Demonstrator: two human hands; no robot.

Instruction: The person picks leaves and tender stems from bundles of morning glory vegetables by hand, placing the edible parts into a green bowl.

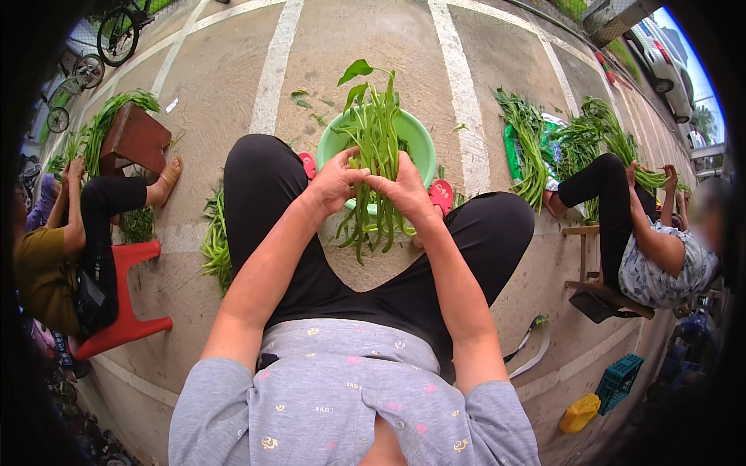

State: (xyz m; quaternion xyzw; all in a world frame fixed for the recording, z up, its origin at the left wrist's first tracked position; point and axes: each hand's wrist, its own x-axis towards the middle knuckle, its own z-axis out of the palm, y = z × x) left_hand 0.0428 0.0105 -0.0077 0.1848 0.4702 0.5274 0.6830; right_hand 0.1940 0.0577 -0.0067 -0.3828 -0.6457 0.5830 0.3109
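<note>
Between my knees, I hold up a bunch of long-stemmed leafy greens (378, 136) that looks like water spinach. My left hand (338, 182) is closed around its left side, and my right hand (406, 190) grips it from the right, with the thumbs nearly meeting in front. The leafy tops point away from me, while the stem ends hang toward me below my hands. Beyond and under the bunch stands a light green plastic basin (423, 147); the greens and my hands hide much of its inside. Red sandals (441, 196) show beside the basin.
More greens lie by my left leg (217, 241). At left, a person sits near a red plastic stool (128, 291) and a brown stool (132, 140) with greens. At right, another person handles greens beside piled bunches (524, 147). A teal crate (619, 382) and yellow container (580, 413) sit lower right.
</note>
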